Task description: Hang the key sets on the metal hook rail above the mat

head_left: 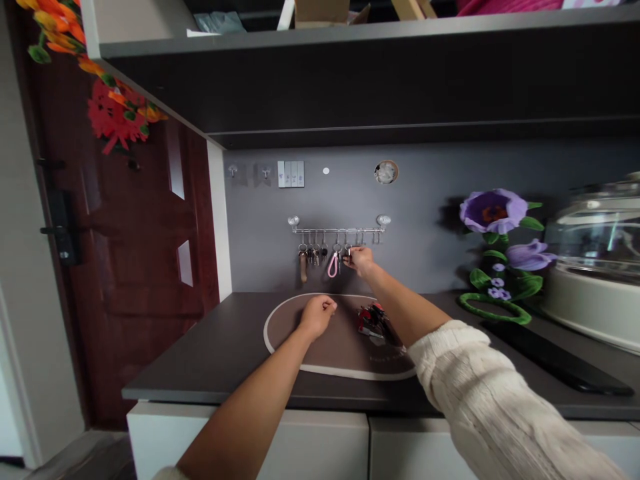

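Observation:
A chrome hook rail [338,230] is fixed to the grey wall, with several key bunches hanging from it, one on a pink loop [333,266]. My right hand [361,259] reaches up to the rail and pinches a small key ring [349,252] at one of the hooks. My left hand [318,315] is closed in a loose fist above the oval brown mat [285,327] on the counter; what it holds, if anything, is hidden. A red and black bunch of keys [373,320] lies on the mat under my right forearm.
A dark counter [210,360] runs over white cabinets. Purple fabric flowers [495,247] and a glass-lidded appliance [595,260] stand at the right. A black flat slab [555,357] lies near the front right. A dark red door [135,253] is at the left, a shelf overhead.

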Tool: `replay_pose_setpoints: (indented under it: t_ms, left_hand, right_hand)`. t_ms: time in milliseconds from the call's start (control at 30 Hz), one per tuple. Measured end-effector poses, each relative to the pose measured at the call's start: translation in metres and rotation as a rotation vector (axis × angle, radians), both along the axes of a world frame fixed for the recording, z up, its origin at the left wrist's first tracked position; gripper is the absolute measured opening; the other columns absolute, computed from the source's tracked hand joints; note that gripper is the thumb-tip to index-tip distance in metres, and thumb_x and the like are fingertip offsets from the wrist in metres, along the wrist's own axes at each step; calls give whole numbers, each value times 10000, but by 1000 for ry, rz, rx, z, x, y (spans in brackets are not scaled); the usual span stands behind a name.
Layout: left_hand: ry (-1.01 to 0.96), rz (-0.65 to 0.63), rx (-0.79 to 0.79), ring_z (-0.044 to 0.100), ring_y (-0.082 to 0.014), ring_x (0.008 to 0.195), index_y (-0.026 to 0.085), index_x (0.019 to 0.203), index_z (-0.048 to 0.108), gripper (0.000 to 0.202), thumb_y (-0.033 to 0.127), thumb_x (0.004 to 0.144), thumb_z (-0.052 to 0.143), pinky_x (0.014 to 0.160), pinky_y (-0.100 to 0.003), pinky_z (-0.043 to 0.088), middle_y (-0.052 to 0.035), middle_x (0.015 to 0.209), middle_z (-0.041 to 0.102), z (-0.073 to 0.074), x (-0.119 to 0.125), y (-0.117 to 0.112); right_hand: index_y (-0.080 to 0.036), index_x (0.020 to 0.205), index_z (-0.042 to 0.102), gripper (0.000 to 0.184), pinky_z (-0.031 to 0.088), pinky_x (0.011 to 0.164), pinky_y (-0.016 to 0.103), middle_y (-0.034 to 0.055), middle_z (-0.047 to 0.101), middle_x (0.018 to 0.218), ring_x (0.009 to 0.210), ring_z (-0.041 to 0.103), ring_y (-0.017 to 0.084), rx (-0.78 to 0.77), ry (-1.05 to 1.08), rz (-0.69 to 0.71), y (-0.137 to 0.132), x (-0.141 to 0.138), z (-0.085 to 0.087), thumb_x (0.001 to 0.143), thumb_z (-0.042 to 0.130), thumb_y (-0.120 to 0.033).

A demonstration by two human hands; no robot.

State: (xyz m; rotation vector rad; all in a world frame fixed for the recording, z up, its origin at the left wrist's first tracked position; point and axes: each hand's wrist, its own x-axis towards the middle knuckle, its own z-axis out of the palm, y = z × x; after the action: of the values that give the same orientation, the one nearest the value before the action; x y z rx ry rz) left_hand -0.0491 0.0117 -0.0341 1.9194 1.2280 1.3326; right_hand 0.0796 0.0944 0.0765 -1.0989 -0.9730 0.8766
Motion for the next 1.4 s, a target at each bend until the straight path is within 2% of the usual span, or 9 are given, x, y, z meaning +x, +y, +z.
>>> replay_pose_setpoints:
  t_ms: [333,467,667,800,933,1067,1267,1400]
  left_hand:
    - [-43,-4,-41,496,-93,575,129,681,565,116,216,708,493,575,-207,379,-12,609,571,0,-1,-2]
    - [-53,-7,-44,488,-89,570,129,678,568,105,211,698,505,570,-205,376,-6,600,563,-1,-2,-1]
    - [-69,-27,-117,481,-84,575,128,688,567,49,156,659,540,579,-198,380,1,617,559,1,-2,-6]
    - [2,20,-195,459,-79,552,134,672,576,40,143,633,571,568,-198,367,8,599,549,8,-1,-15]
    - [54,85,-272,411,-75,495,139,657,590,37,148,623,578,528,-204,337,24,526,512,17,3,-21]
    - [18,74,-222,399,-75,482,132,629,602,27,130,615,579,537,-217,337,20,512,512,22,14,-24]
    - [-59,26,-173,447,-91,529,132,681,625,76,158,634,571,597,-240,370,-3,579,565,15,39,-24]
    - [-15,23,-121,471,-98,572,125,678,625,96,181,659,549,602,-235,367,-23,634,593,8,45,-23]
  right_hand:
    - [-155,611,456,165,448,513,189,-28,494,535,440,461,40,19,-45,31,-16,8,-5,754,417,-82]
    - [-156,613,474,145,437,533,184,-23,502,545,477,477,47,12,-55,25,-27,14,-10,733,441,-81]
    - [-152,670,517,74,418,536,177,-2,564,628,495,481,43,30,-149,99,-51,26,-20,712,480,-105]
    - [-141,716,548,66,402,530,183,27,609,687,514,498,55,53,-257,147,-69,33,-30,724,482,-143]
    - [-130,713,559,60,418,592,198,32,620,682,570,528,71,104,-353,183,-86,39,-44,714,501,-143]
    - [-135,730,572,58,423,634,205,18,616,666,604,542,80,162,-448,173,-97,46,-59,701,525,-152]
    - [-156,771,585,91,428,670,208,6,624,705,651,559,88,203,-564,128,-103,57,-81,695,536,-154]
    - [-166,774,597,100,421,709,226,8,630,726,678,563,101,212,-672,75,-109,61,-88,703,527,-166]
